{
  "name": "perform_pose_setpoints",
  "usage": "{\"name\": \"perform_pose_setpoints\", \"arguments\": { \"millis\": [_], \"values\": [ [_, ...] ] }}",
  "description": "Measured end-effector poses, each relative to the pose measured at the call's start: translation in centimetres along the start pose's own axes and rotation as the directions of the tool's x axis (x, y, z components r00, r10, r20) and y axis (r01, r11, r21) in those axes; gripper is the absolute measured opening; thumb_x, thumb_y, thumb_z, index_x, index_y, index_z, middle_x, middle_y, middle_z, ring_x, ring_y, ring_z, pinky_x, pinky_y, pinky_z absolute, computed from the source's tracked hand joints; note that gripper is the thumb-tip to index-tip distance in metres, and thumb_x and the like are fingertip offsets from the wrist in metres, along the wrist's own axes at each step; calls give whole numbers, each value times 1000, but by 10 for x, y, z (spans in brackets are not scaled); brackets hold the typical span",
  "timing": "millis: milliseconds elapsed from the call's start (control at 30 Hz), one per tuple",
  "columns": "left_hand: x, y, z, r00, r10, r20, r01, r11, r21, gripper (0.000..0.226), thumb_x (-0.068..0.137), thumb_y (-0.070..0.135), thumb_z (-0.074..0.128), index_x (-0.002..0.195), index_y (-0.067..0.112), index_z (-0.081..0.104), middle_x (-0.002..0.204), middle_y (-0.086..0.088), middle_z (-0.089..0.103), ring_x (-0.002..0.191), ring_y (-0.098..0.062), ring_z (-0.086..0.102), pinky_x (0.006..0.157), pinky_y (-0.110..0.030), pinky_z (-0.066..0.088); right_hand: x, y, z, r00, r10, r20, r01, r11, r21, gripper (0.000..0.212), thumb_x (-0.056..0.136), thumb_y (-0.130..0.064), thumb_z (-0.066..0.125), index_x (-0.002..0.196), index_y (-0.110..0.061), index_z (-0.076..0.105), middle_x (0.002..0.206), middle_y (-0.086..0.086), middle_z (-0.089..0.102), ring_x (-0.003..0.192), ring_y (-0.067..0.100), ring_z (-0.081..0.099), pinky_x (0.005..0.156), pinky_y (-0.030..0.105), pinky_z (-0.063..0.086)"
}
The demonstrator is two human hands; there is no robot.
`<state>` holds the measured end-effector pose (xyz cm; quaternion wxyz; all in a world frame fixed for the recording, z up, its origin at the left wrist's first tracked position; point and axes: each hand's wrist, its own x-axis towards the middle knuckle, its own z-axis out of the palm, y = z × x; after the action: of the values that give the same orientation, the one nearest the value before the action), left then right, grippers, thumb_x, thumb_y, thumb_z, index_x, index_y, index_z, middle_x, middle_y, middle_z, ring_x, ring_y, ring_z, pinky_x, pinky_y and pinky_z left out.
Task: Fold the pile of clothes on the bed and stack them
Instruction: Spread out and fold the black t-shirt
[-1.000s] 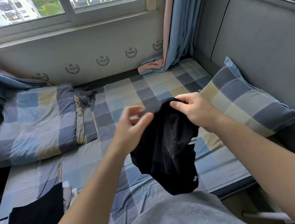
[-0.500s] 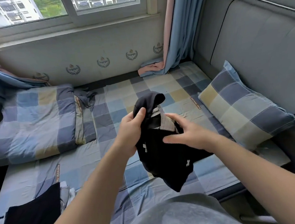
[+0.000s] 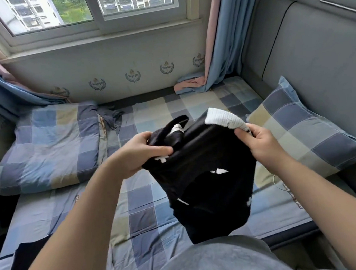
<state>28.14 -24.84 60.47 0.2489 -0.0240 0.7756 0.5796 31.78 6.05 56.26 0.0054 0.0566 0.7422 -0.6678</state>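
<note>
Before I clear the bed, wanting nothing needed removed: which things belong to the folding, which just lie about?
Job: black garment with white mesh patch, in left hand and right hand; dark clothing, lower left.
Lying about: checked pillow; folded checked quilt; blue curtain.

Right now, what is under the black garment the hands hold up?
The checked sheet lies below the black garment, gripped in the air by the left hand and right hand. The patch directly behind it is hidden.
</note>
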Motion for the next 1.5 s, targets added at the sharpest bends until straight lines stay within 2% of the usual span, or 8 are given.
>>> {"name": "perform_pose_setpoints", "arguments": {
  "millis": [167, 300, 467, 667, 1133, 1267, 1367, 1500],
  "values": [
    [11, -8, 8, 965, 77, -251, -118, 982, -151, 14, 97, 7, 61, 109, 7, 69, 95, -10, 73, 90, -26, 69, 82, -42, 59, -2, 18, -12, 979, 190, 73, -180, 976, -121, 14, 100, -24, 61, 101, -19, 74, 99, 3, 76, 96, 21, 72, 85, 34, 55],
    [9, 6, 24, 965, 153, -215, -185, 973, -140, 18, 101, 15, 57, 102, 12, 74, 90, -8, 76, 86, -25, 72, 78, -37, 56, -7, 14, -11, 712, 619, 331, -130, 580, -804, 28, 87, -47, 72, 107, -28, 63, 105, -6, 66, 95, 11, 63, 80, 28, 50],
    [-2, 33, 44, 959, 281, 23, -282, 954, 100, 19, 102, 23, 59, 105, 18, 77, 95, -9, 77, 82, -19, 71, 77, -35, 56, -4, -27, 37, 917, -5, 399, 111, 964, -243, 78, 77, -38, 83, 142, -39, 42, 133, -15, 61, 128, 5, 54, 107, 33, 43],
    [-2, 38, 23, 937, 349, -28, -344, 932, 116, 11, 96, 20, 67, 97, 14, 77, 94, -14, 76, 80, -20, 69, 78, -39, 55, 13, -45, 54, 955, -201, 217, 231, 965, -126, 21, 95, -2, 64, 114, -10, 66, 102, 6, 75, 98, 18, 72, 87, 33, 56],
    [43, -81, -28, 956, 197, -218, -42, 826, 563, 17, 95, 25, 67, 80, 20, 63, 68, 0, 59, 68, -29, 56, 63, -38, 46, 48, -39, -11, 970, 58, -235, -6, 976, 217, 17, 97, -19, 64, 81, -19, 71, 79, 4, 66, 73, 21, 63, 64, 34, 54],
    [36, -64, -9, 927, 314, -204, -238, 914, 327, 20, 94, 18, 67, 76, 26, 64, 62, 4, 54, 59, -19, 48, 59, -35, 39, 53, -8, -27, 899, 51, -435, -175, 952, -252, 34, 88, -27, 76, 116, -19, 60, 117, 7, 60, 114, 29, 59, 84, 31, 50],
    [24, -30, 15, 907, 421, -29, -384, 851, 358, 21, 92, 11, 70, 78, 27, 70, 67, 9, 62, 63, -13, 56, 61, -30, 46, 38, -10, -12, 968, -173, -183, 26, 791, -611, 95, 75, -35, 86, 152, -24, 33, 157, 8, 27, 146, 22, 26, 120, 37, 25],
    [11, 16, 36, 867, 496, 50, -481, 807, 343, 8, 85, 10, 75, 83, 18, 74, 76, 0, 70, 73, -20, 67, 69, -32, 55, 9, -25, 54, 848, 46, 527, 148, 936, -320, 63, 81, -24, 82, 138, -29, 55, 138, 0, 59, 127, 15, 56, 109, 44, 46]
  ]
}}
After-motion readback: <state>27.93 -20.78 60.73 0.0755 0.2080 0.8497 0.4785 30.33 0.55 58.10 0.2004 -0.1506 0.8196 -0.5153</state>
